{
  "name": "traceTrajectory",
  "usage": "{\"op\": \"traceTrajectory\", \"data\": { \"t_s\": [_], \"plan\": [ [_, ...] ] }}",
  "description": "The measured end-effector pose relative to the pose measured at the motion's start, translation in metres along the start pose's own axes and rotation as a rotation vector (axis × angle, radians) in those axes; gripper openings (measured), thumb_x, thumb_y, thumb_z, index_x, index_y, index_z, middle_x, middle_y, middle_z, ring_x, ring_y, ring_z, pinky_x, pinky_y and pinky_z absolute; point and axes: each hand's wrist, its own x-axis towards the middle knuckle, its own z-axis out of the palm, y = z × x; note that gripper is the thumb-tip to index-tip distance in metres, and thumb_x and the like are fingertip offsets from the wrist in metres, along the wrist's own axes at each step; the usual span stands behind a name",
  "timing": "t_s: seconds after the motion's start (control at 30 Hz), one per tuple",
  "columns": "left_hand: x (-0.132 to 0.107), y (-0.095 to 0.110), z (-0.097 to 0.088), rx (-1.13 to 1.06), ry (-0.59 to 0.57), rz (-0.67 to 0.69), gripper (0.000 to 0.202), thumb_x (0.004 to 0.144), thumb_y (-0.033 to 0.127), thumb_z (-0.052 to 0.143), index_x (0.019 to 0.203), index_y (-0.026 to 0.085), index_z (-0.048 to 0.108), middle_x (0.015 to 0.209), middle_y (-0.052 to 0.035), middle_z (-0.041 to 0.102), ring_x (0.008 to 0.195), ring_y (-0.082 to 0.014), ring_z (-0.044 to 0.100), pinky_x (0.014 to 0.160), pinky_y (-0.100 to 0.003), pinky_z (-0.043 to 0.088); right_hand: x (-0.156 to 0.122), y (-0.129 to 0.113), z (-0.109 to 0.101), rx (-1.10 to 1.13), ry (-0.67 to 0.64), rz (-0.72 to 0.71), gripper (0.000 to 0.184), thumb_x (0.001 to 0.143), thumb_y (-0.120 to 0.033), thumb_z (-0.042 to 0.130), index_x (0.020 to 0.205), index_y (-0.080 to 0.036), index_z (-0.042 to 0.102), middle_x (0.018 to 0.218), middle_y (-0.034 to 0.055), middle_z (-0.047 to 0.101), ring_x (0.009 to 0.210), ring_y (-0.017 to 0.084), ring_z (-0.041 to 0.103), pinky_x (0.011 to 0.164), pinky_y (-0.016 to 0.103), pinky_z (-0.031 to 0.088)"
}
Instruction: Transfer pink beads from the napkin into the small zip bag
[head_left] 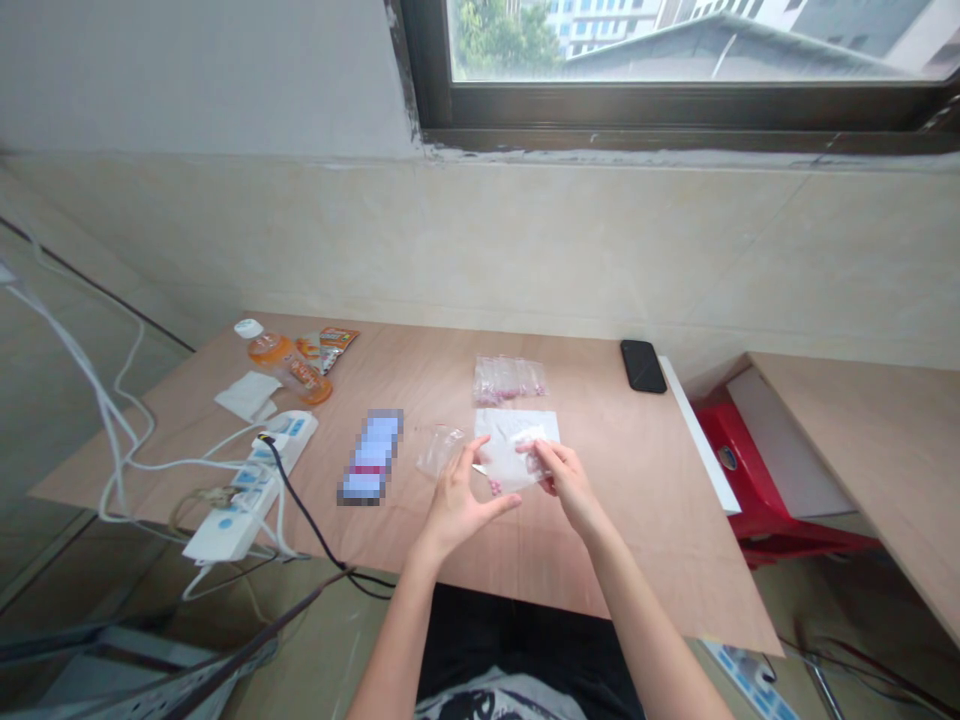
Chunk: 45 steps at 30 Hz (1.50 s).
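My left hand (459, 502) is over the table with its thumb and fingers spread, nothing gripped between them. Close to its thumb lie a few tiny pink pieces (495, 487), too small to name. My right hand (571, 487) pinches a small clear plastic bag (534, 466) above a white sheet (517, 424). What the bag contains is hard to make out. Left of the sheet, partly behind my left fingers, rests another clear plastic bag (437, 450). Beyond the sheet is a larger clear bag (510, 380) with pink bits inside.
A lit phone (372, 455) lies on the left, beside a white power strip (251, 485) with several cables. An orange drink bottle (289, 365), a snack packet (336, 347) and a tissue (247, 396) are farther back. A black phone (643, 366) sits at right, near a red stool (757, 490).
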Motion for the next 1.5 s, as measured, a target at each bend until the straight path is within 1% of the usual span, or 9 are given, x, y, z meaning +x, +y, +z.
{"op": "traceTrajectory", "data": {
  "t_s": [0.13, 0.23, 0.43, 0.63, 0.83, 0.97, 1.13, 1.27, 1.5],
  "plan": [
    [-0.004, -0.003, 0.002, -0.358, -0.005, -0.054, 0.071, 0.070, 0.037, 0.071, 0.130, 0.023, 0.034, 0.100, -0.0038, 0.060, 0.089, -0.0166, 0.062, 0.086, -0.037, 0.049, 0.006, 0.013, 0.001, 0.261, 0.082, 0.105, 0.044, 0.071, -0.056, 0.063, 0.081, -0.013, 0.067, 0.048, -0.0065, 0.039, 0.038, 0.003, 0.023, 0.037, 0.018, 0.011],
    [-0.005, 0.003, 0.003, -0.413, 0.018, -0.025, 0.067, 0.070, 0.034, 0.072, 0.126, 0.023, 0.038, 0.101, -0.0043, 0.060, 0.087, -0.0152, 0.062, 0.086, -0.035, 0.049, 0.009, 0.027, 0.005, 0.378, 0.054, 0.154, 0.043, 0.069, -0.054, 0.065, 0.085, -0.014, 0.066, 0.049, -0.0069, 0.043, 0.035, 0.002, 0.022, 0.034, 0.017, 0.011],
    [-0.005, 0.014, -0.003, -0.306, 0.031, 0.035, 0.051, 0.072, 0.029, 0.071, 0.117, 0.021, 0.049, 0.092, -0.0029, 0.062, 0.082, -0.0144, 0.061, 0.082, -0.035, 0.051, 0.014, 0.048, 0.014, 0.582, 0.027, 0.273, 0.036, 0.071, -0.047, 0.067, 0.085, -0.014, 0.063, 0.042, -0.0105, 0.036, 0.030, 0.001, 0.021, 0.030, 0.014, 0.010],
    [-0.008, 0.020, -0.012, -0.280, 0.069, 0.055, 0.038, 0.075, 0.027, 0.067, 0.110, 0.020, 0.054, 0.082, -0.0012, 0.065, 0.076, -0.0138, 0.062, 0.079, -0.034, 0.050, 0.015, 0.054, 0.027, 0.779, 0.016, 0.331, 0.021, 0.073, -0.035, 0.067, 0.076, -0.017, 0.057, 0.044, -0.0098, 0.042, 0.030, 0.000, 0.022, 0.029, 0.013, 0.012],
    [-0.011, 0.029, -0.016, -0.233, 0.011, 0.151, 0.038, 0.078, 0.027, 0.065, 0.114, 0.022, 0.056, 0.098, -0.0046, 0.067, 0.087, -0.0157, 0.063, 0.085, -0.035, 0.050, 0.012, 0.060, 0.038, 0.870, -0.094, 0.403, 0.022, 0.079, -0.036, 0.061, 0.071, -0.018, 0.051, 0.045, -0.0090, 0.042, 0.030, 0.002, 0.024, 0.028, 0.013, 0.015],
    [-0.013, 0.029, -0.013, -0.104, 0.098, 0.198, 0.030, 0.081, 0.025, 0.061, 0.111, 0.021, 0.058, 0.091, -0.0036, 0.064, 0.079, -0.0142, 0.062, 0.078, -0.032, 0.051, 0.012, 0.065, 0.039, 0.946, -0.104, 0.446, 0.020, 0.080, -0.035, 0.061, 0.077, -0.017, 0.052, 0.044, -0.0102, 0.041, 0.030, 0.001, 0.023, 0.028, 0.012, 0.015],
    [-0.014, 0.023, -0.008, 0.100, 0.058, 0.225, 0.023, 0.084, 0.026, 0.057, 0.106, 0.022, 0.061, 0.093, -0.0049, 0.060, 0.082, -0.0160, 0.060, 0.076, -0.032, 0.050, 0.012, 0.067, 0.035, 0.912, -0.076, 0.418, 0.021, 0.079, -0.036, 0.062, 0.077, -0.018, 0.050, 0.045, -0.0104, 0.044, 0.029, 0.001, 0.025, 0.028, 0.012, 0.018],
    [-0.017, 0.022, -0.005, 0.167, 0.183, 0.252, 0.041, 0.084, 0.029, 0.057, 0.124, 0.024, 0.049, 0.101, -0.0064, 0.060, 0.080, -0.0153, 0.060, 0.079, -0.034, 0.050, 0.010, 0.067, 0.034, 0.872, -0.108, 0.387, 0.022, 0.080, -0.038, 0.061, 0.078, -0.019, 0.051, 0.043, -0.0110, 0.041, 0.029, 0.003, 0.028, 0.028, 0.013, 0.021],
    [-0.016, 0.019, -0.003, 0.226, 0.156, 0.262, 0.026, 0.085, 0.029, 0.056, 0.108, 0.021, 0.060, 0.078, -0.0023, 0.063, 0.070, -0.0143, 0.059, 0.072, -0.030, 0.049, 0.007, 0.064, 0.039, 0.965, -0.038, 0.444, 0.020, 0.078, -0.034, 0.063, 0.078, -0.017, 0.052, 0.048, -0.0091, 0.049, 0.029, 0.000, 0.026, 0.028, 0.011, 0.017]
  ]
}}
